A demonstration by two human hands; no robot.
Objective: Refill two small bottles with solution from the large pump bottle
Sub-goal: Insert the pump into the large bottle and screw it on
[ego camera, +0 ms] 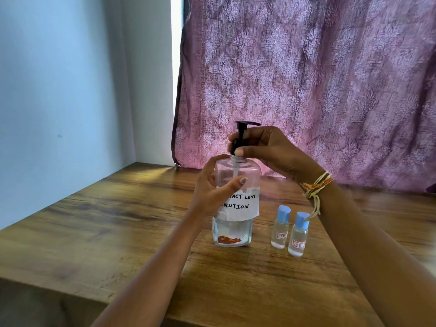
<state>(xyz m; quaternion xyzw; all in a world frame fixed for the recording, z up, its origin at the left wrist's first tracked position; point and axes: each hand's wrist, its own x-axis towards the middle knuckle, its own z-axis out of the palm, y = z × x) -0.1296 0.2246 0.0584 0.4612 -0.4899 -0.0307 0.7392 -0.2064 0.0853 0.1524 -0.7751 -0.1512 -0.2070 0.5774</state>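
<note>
A large clear pump bottle (238,175) with a black pump head (241,133) and a white paper label reading "contact lens solution" stands upright on the wooden table (118,220). My left hand (212,187) grips the bottle's body from the left, thumb across its front. My right hand (266,149) pinches the black collar of the pump at the bottle's neck. Just right of the big bottle stand two small clear bottles with blue caps, one (280,227) slightly behind the other (299,234). Both are capped and upright, each with a small label.
A purple patterned curtain (306,79) hangs behind the table. A pale wall (59,90) closes off the left side. The table's front edge runs along the lower left. A thread bracelet (316,185) hangs from my right wrist, above the small bottles.
</note>
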